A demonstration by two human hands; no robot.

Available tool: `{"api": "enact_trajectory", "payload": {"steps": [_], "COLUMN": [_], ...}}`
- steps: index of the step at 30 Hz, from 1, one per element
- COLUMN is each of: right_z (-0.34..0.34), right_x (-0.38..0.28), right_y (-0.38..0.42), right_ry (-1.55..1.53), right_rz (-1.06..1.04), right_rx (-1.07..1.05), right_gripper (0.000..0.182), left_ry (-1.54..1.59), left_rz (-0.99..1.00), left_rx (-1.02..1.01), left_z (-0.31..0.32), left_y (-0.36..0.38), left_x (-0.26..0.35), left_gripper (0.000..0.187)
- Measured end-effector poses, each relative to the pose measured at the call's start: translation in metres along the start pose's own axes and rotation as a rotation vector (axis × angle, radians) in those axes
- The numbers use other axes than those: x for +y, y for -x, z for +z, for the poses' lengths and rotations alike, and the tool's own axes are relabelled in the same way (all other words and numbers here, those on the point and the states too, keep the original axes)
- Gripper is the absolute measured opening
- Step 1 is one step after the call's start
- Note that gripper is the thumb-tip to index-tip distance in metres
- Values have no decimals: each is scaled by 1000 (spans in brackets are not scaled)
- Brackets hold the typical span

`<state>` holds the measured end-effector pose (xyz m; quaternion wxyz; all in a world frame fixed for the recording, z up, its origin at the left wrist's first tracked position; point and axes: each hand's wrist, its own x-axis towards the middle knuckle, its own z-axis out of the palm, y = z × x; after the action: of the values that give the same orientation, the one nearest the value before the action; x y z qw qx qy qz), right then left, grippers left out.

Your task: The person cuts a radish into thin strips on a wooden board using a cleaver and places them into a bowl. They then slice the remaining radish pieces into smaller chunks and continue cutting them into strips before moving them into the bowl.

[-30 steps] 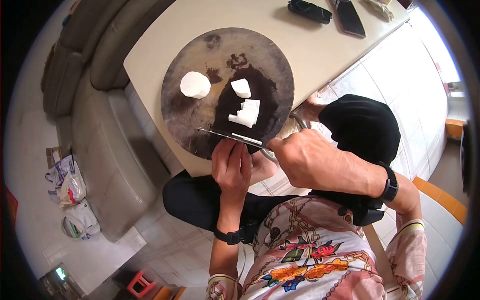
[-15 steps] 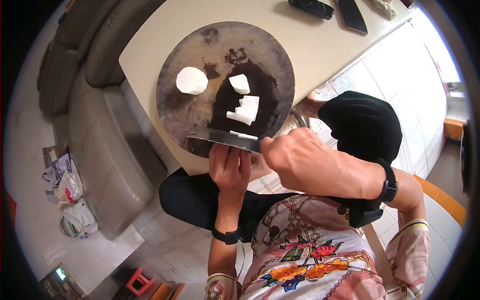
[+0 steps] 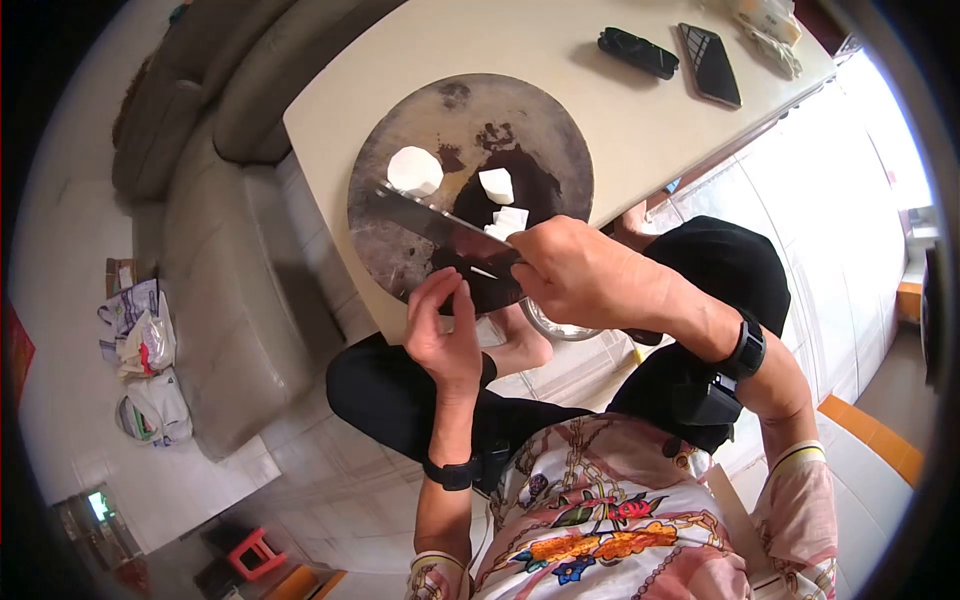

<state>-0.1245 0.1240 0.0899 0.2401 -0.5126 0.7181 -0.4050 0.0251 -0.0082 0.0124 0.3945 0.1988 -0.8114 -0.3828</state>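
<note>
My right hand [image 3: 575, 275] grips a knife [image 3: 432, 220] with a broad blade, its tip pointing to the upper left over the round chopping board [image 3: 375, 225]. My left hand [image 3: 445, 335] is at the board's near edge, fingers bent and a little apart from the thumb, with nothing visible between them. A thin white strip [image 3: 483, 271] lies close to its fingertips. Beyond the blade are a round, peeled white vegetable chunk [image 3: 414, 170], a smaller cut white piece [image 3: 496, 185] and a pile of white slices [image 3: 508, 220], partly hidden by the knife and right hand.
The board stands on a pale table [image 3: 330, 110]. A black case [image 3: 638, 52] and a phone [image 3: 711, 65] lie at its far right. A grey sofa [image 3: 215, 300] is on the left. Below the board's right side, a metal bowl rim [image 3: 560, 325] shows near my legs.
The knife has lifted from the near side and swung to point further up the board. My left hand has drawn away from the blade, its fingers loosening. The view has shifted slightly.
</note>
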Motion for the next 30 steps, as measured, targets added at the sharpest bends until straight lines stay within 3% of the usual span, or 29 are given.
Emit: {"api": "enact_trajectory", "payload": {"steps": [1, 3, 5, 7, 8, 9, 11, 13, 16, 19, 22, 24, 25, 27, 28, 30], "right_z": [-2, -6, -15, -24, -26, -25, -18, -16, -21, -27, -34, -43, -46, -46, -47, -48], "right_x": [1, 0, -4, -9, -11, -12, -9, -6, -9, -12, -10, -15, -16, -12, -10, -5], "right_y": [1, 2, 3, 4, 5, 5, 6, 7, 8, 9, 6, 8, 8, 9, 9, 10], "right_ry": [-108, -131, -404, -487, -572, -572, -650, -622, -583, -596, -560, -587, -613, -626, -633, -628], "right_rz": [-17, 19, 122, 195, 275, 268, 223, 208, 217, 240, 260, 265, 274, 257, 240, 243], "right_rx": [47, 41, -35, -107, -180, -182, -169, -181, -164, -27, 129, 146, 154, 189, 214, 228], "right_gripper": [15, 18, 21, 23, 25, 25, 26, 27, 27, 22, 25, 24, 24, 25, 25, 25], "left_ry": [-6, 186, 250, 789, 1033, 1030, 1376, 1294, 1230, 1153, 887, 446, 441, 34, 33, -344], "left_rz": [6, -247, -302, -741, -803, -797, -934, -977, -892, -965, -941, -773, -770, -502, -501, -92], "left_rx": [7, 68, 55, 57, -94, -90, -278, -257, -186, -151, -151, -162, -170, -399, -406, -548], "left_z": [-1, -3, -4, -7, -15, -16, -15, -13, -14, -18, -18, -15, -15, -15, -14, -13], "left_y": [-2, -8, -15, -26, -27, -30, -38, -34, -25, -22, -23, -26, -27, -32, -34, -44], "left_x": [1, 6, 10, 25, 17, 22, 33, 27, 21, 22, 37, 41, 36, 26, 26, 30], "left_gripper": [17, 12, 17, 23, 26, 26, 24, 23, 25, 26, 27, 24, 24, 22, 22, 22]}}
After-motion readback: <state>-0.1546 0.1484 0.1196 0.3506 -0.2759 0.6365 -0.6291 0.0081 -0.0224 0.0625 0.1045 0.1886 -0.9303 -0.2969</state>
